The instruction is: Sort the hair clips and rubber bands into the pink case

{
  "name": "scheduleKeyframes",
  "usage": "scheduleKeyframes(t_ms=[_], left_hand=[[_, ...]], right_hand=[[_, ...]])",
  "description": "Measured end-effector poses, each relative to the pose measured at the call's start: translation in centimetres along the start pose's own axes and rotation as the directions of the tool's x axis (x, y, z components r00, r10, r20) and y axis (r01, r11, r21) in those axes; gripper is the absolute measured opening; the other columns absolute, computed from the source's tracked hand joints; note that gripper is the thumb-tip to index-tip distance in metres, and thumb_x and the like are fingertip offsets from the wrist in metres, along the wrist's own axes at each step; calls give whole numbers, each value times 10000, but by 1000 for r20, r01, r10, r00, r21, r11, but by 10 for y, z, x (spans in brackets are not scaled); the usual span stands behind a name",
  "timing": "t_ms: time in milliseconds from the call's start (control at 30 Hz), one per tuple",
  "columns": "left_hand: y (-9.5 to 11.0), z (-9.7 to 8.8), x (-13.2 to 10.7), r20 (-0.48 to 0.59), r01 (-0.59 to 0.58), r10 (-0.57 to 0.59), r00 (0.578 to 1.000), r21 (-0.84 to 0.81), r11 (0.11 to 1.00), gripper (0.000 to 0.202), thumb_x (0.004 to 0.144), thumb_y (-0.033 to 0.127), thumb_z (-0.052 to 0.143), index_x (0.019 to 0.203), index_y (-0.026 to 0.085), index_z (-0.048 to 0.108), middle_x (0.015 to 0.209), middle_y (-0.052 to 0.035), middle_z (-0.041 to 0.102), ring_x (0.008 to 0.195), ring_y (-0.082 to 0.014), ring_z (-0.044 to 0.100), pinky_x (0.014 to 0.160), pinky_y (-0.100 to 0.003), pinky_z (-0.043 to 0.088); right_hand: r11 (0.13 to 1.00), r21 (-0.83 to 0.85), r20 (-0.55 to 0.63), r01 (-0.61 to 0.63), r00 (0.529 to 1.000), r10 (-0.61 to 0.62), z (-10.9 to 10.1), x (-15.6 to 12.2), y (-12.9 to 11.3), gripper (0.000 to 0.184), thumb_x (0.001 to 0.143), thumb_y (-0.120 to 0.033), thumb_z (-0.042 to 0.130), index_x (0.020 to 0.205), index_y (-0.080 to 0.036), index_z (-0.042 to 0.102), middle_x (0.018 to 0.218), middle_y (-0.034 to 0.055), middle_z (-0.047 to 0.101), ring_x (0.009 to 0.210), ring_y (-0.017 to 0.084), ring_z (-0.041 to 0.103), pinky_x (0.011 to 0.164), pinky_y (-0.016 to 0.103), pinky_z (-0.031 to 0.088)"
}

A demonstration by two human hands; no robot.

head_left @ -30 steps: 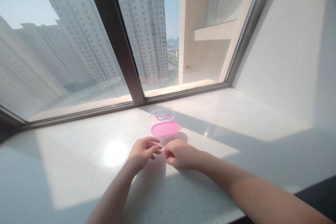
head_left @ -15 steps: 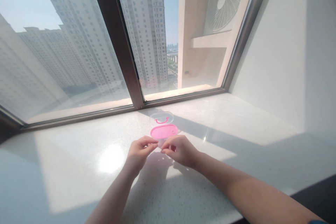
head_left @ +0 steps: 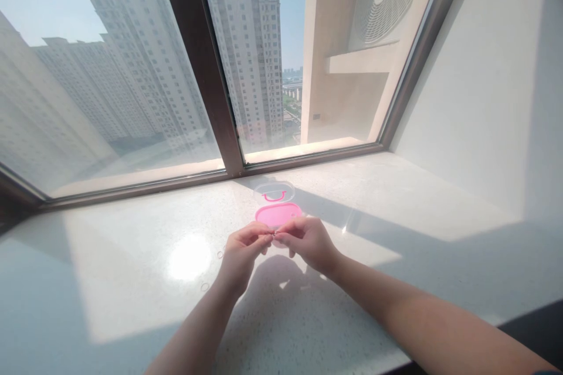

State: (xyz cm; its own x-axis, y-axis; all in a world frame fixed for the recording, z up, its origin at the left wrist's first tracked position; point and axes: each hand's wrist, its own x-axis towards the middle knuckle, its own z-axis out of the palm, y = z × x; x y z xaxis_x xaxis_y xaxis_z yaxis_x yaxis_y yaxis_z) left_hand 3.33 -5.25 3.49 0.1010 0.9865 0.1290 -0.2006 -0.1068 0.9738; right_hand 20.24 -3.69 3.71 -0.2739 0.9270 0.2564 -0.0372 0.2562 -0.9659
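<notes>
My left hand (head_left: 246, 252) and my right hand (head_left: 308, 241) meet above the sill, fingertips touching. Each pinches thumb against forefinger. Whatever is between the fingertips is too small to make out. Just beyond them lies a pink oval box (head_left: 275, 212), its near side partly hidden by my fingers. Behind the box is a clear oval lid (head_left: 259, 192) with a curved pink handle (head_left: 274, 198). Two small thin rings, one by the left wrist (head_left: 204, 287) and a pale ring (head_left: 220, 255) nearer the hand, lie on the sill.
The pale speckled windowsill (head_left: 136, 281) carries bright sun glare and shadow bands. A dark window frame (head_left: 233, 158) runs along its back. On the right rises a white wall (head_left: 475, 111). A dark gap shows past the sill's near right edge.
My hands have come together, the fingertips now touching where there was a small gap. The view has shifted slightly. Thin rings now show left of my left hand.
</notes>
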Motion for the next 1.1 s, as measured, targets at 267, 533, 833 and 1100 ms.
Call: scheduleKeyframes(t_ms=[267, 533, 833, 1100], left_hand=[[10, 4, -4, 16, -14, 12, 1000, 117, 993, 70, 738, 231, 738, 744, 165, 718, 769, -31, 637, 646, -119, 514, 592, -247, 394], [2, 3, -5, -32, 106, -107, 994, -25, 994, 138, 742, 269, 739, 762, 151, 672, 665, -7, 593, 570, -89, 460, 557, -222, 359], [5, 7, -4, -31, 119, -120, 992, -34, 992, 139, 732, 266, 739, 753, 149, 668, 678, 1, 590, 556, -71, 446, 545, -209, 351], [8, 13, -6, -76, -18, 26, 997, 108, 994, 101, 717, 263, 735, 718, 171, 694, 717, -11, 620, 587, -101, 475, 536, -231, 361]], right_hand=[[991, 100, 72, -89, 994, 82, -4, 3, 0, 276, 746, -391, 727, 687, -122, 710, 578, 10, 648, 385, 76, 538, 354, 176, 402], [998, 48, 179, -43, 983, 33, 0, -1, -2, 190, 759, -322, 706, 783, -136, 741, 646, 34, 703, 443, 94, 575, 411, 194, 465], [995, 96, 75, -30, 997, 23, 3, -1, 1, 161, 780, -286, 678, 736, -134, 707, 567, -9, 626, 406, 72, 526, 372, 169, 396], [993, 114, 58, -35, 998, 28, 1, 0, 0, 167, 771, -296, 671, 729, -135, 687, 556, -12, 603, 408, 75, 501, 368, 185, 408]])
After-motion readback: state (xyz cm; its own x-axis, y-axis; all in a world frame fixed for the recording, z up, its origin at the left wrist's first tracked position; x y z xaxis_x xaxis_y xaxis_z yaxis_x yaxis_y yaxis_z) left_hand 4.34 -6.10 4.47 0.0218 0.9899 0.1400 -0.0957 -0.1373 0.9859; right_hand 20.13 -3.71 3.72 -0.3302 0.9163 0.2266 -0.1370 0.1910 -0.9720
